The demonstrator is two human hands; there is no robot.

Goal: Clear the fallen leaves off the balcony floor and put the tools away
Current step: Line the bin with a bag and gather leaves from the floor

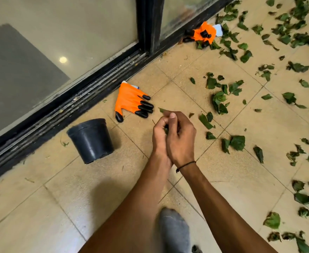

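Note:
Green fallen leaves (237, 142) lie scattered over the tan tiled floor, thickest on the right and far right. My left hand (160, 133) and my right hand (181, 137) are pressed together at the centre, fingers curled round a small bunch of leaves (166, 129). A black plastic pot (91, 140) stands upright to their left. An orange claw glove (131, 102) lies flat just beyond my hands. A second orange claw glove (203, 33) lies crumpled by the door frame among leaves.
A black sliding-door track (88, 99) runs diagonally along the left, with glass panes (58, 33) behind it. My grey-socked foot (174, 229) is at the bottom centre.

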